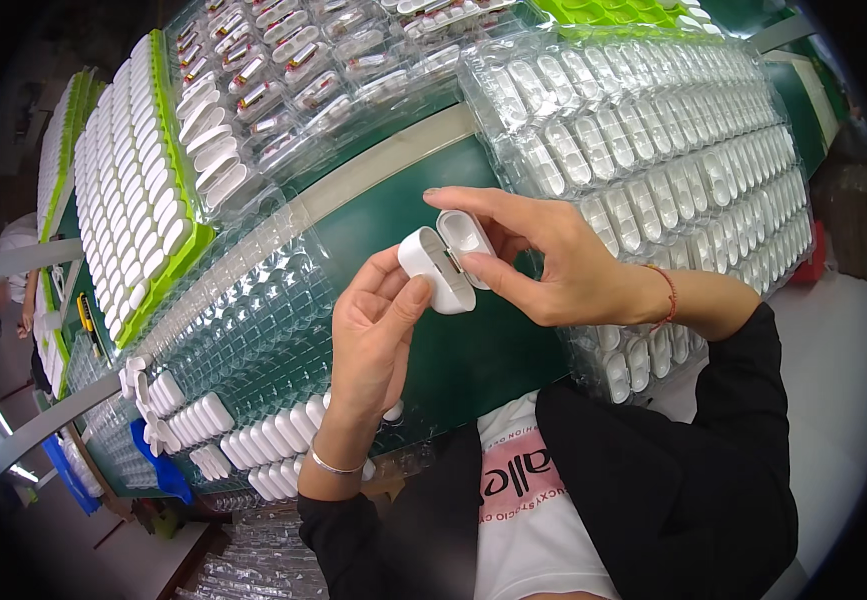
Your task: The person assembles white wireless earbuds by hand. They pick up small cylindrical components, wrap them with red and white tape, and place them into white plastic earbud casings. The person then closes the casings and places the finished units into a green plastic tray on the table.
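Note:
A small white earbud charging case (445, 298) is held up over the green bench, its lid (463, 232) tilted away from the body. My left hand (371, 325) pinches the body between thumb and fingers. On the lid side, my right hand (558, 262) has its thumb at the lid's inner edge near the hinge and its index finger stretched along the back. What lies inside the case body is hidden from this angle.
Clear trays of white case shells (653, 140) cover the right side. Green trays of white pieces (133, 190) stand at the left. Clear trays with assembled parts (303, 60) lie at the back. Rows of white cases (273, 440) sit in a clear blister tray (253, 300).

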A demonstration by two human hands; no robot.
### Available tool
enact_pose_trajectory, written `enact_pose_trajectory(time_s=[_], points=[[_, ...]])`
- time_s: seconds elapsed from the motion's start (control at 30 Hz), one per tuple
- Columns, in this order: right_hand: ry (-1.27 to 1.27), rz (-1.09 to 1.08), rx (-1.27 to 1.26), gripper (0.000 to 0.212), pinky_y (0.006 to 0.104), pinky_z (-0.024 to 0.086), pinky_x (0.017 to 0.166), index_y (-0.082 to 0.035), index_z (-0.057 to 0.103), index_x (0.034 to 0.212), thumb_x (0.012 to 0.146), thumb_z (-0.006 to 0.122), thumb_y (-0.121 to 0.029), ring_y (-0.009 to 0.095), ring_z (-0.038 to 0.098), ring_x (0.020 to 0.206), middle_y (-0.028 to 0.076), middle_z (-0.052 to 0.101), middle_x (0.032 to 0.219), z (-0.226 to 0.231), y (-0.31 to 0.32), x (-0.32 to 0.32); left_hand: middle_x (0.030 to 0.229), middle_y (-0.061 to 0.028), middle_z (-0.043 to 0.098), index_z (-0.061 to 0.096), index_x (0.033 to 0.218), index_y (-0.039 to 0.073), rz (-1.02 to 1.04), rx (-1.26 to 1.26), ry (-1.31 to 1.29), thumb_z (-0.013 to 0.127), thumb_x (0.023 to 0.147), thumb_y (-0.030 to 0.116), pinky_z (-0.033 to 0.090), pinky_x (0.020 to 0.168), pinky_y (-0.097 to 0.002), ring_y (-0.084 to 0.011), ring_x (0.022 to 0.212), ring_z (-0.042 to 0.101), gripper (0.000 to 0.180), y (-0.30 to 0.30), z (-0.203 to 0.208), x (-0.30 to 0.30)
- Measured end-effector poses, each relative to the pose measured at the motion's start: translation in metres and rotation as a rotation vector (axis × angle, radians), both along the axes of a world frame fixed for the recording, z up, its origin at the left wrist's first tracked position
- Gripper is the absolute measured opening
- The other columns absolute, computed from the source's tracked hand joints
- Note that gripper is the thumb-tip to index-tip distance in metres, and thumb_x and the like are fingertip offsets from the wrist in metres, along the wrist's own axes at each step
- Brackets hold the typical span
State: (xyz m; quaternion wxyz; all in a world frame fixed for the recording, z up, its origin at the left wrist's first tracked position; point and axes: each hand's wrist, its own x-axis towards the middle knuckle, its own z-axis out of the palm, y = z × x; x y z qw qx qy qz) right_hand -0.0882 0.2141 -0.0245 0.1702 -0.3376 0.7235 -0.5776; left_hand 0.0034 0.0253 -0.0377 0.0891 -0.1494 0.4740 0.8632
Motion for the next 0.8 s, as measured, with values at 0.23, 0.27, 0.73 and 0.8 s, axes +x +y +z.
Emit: enact_pose_trajectory(time_s=[0.23,0.27,0.73,0.8], points=[[0.257,-0.052,0.043,0.055,0.0286,0.049,0.058,-0.008,0.052,0.136,0.084,0.065,0.002,0.018,0.06,0.064,0.01,0.066,0.092,-0.001,-0.001,0.002,0.118,-0.0145,0.063,0.051,0.126,-0.005,0.035,-0.03,0.055,0.066,0.092,0.006,0.049,0.095,-0.0313,-0.0174,0.108,0.062,0.039,0.002,0.002,0.0],[0.296,-0.063,0.036,0.055,0.0266,0.048,0.057,-0.006,0.053,0.136,0.083,0.065,0.004,0.015,0.058,0.063,0.008,0.066,0.09,-0.002,-0.002,0.003,0.118,-0.0145,0.063,0.051,0.125,-0.005,0.039,-0.034,0.057,0.067,0.091,0.006,0.049,0.094,-0.0311,-0.0174,0.107,0.062,0.039,0.004,0.002,0.0],[0.312,-0.054,0.103,0.059,0.0258,0.043,0.045,-0.013,0.056,0.136,0.08,0.062,0.007,0.013,0.054,0.052,0.007,0.067,0.083,0.001,0.001,0.001,0.111,-0.0125,0.065,0.054,0.119,-0.004,0.037,-0.105,0.18,0.07,0.087,0.001,0.051,0.091,-0.0304,-0.0173,0.103,0.063,0.036,0.01,-0.007,-0.003],[0.248,-0.027,0.069,0.058,0.0257,0.042,0.046,-0.013,0.057,0.135,0.081,0.062,0.006,0.012,0.054,0.052,0.007,0.067,0.081,0.003,0.001,-0.001,0.11,-0.0122,0.065,0.054,0.119,-0.004,0.019,-0.029,0.188,0.071,0.086,0.002,0.051,0.09,-0.0307,-0.0174,0.102,0.063,0.037,0.007,-0.008,-0.001]])
